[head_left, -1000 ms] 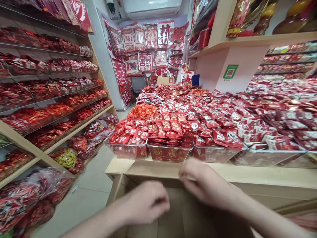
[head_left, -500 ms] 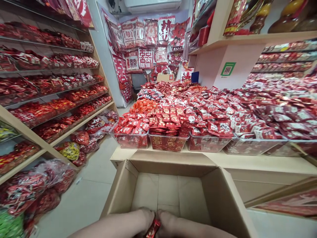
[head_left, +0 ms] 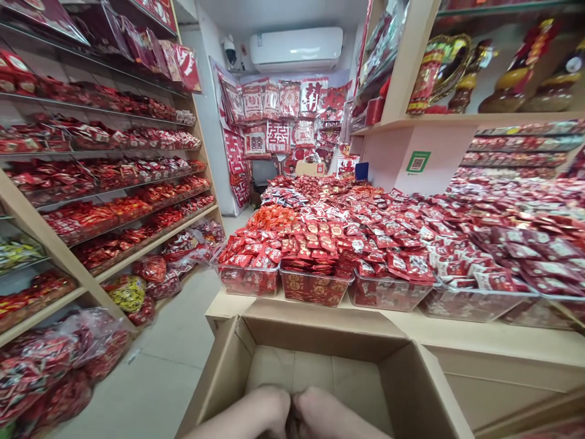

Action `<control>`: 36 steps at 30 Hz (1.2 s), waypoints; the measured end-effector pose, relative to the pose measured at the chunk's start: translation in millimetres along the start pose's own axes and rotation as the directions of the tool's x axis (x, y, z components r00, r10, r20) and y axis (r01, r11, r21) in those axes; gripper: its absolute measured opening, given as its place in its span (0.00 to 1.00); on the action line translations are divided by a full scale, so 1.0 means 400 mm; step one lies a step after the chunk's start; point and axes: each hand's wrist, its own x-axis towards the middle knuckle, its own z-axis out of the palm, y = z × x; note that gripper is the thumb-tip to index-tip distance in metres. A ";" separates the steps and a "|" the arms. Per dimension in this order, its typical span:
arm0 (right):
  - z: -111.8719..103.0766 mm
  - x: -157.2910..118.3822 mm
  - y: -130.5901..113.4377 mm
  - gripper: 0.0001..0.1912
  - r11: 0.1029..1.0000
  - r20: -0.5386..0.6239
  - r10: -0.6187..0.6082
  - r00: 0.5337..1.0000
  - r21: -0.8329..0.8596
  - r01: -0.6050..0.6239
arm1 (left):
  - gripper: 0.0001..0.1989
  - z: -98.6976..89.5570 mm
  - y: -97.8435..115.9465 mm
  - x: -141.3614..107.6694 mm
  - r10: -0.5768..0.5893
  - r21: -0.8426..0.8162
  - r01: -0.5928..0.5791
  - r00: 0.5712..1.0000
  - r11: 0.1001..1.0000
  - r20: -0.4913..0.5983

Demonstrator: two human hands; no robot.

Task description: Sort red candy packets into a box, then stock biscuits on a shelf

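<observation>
Left hand [head_left: 273, 407] and right hand [head_left: 317, 405] side by side, nearly touching, low inside an open cardboard box [head_left: 320, 334] at bottom centre. Backs of hands toward the camera, fingers bent down and mostly hidden; can't tell if they grasp anything or are just curled. Box stands upright in front of the counter [head_left: 457, 328], bare bottom visible beyond the hands, far flap up against the counter's front edge in view. On the counter, a row of clear plastic bins [head_left: 317, 290], heaped past the rims with red packets [head_left: 315, 238]; orange packets [head_left: 270, 216] behind the leftmost bin, more red heaps further back. Left side: plastic bags [head_left: 64, 363] of red packets on the floor [head_left: 169, 360], a yellow bag [head_left: 127, 294] beyond them, then tall shelves [head_left: 155, 244] full of red goods. Right side: QR code sign [head_left: 417, 163] on a pale panel, gourds [head_left: 507, 88] on the shelf above. Far end: red and white hangings [head_left: 278, 137] on the wall, white air conditioner [head_left: 297, 50] above them.
</observation>
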 end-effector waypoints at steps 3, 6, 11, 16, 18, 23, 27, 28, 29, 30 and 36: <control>-0.131 -0.026 -0.013 0.01 0.997 -0.137 -0.065 0.989 0.033 0.070 | 0.12 -0.107 0.015 -0.071 0.120 -0.405 -0.175 0.980 0.898 -0.158; -0.240 -0.047 -0.033 0.03 0.955 -0.367 -0.006 0.930 0.273 0.114 | 0.13 -0.182 0.050 -0.107 0.180 -0.764 -0.373 0.927 0.526 -0.329; -0.317 -0.054 -0.039 0.10 0.596 -0.530 0.179 0.829 0.729 0.337 | 0.21 -0.269 0.103 -0.096 0.068 -0.798 -0.597 0.802 0.087 -0.593; -0.316 -0.057 -0.015 0.13 0.466 -0.510 0.279 0.814 0.813 0.349 | 0.18 -0.286 0.132 -0.061 0.065 -0.762 -0.643 0.766 0.073 -0.640; -0.311 -0.063 -0.006 0.12 0.412 -0.489 0.314 0.814 0.842 0.347 | 0.17 -0.275 0.145 -0.055 0.056 -0.762 -0.646 0.763 0.048 -0.644; -0.297 -0.070 0.012 0.11 0.263 -0.479 0.410 0.776 0.877 0.402 | 0.16 -0.245 0.150 -0.047 -0.014 -0.816 -0.575 0.818 -0.052 -0.575; -0.293 -0.069 0.023 0.09 0.296 -0.527 0.462 0.713 0.850 0.436 | 0.14 -0.230 0.130 -0.045 -0.115 -0.874 -0.478 0.876 -0.082 -0.468; -0.291 -0.070 0.023 0.09 0.369 -0.580 0.456 0.675 0.814 0.450 | 0.14 -0.228 0.128 -0.047 -0.108 -0.886 -0.455 0.889 -0.093 -0.445; -0.288 -0.072 0.021 0.08 0.474 -0.650 0.424 0.630 0.752 0.457 | 0.15 -0.228 0.127 -0.050 -0.081 -0.895 -0.432 0.901 -0.113 -0.425; -0.284 -0.074 0.018 0.06 0.601 -0.726 0.355 0.589 0.660 0.451 | 0.17 -0.228 0.128 -0.054 -0.043 -0.899 -0.415 0.910 -0.142 -0.413; -0.244 -0.088 -0.009 0.11 0.920 -0.754 -0.248 0.608 0.013 0.391 | 0.13 -0.235 0.127 -0.070 -0.012 -0.809 -0.551 0.828 -0.204 -0.561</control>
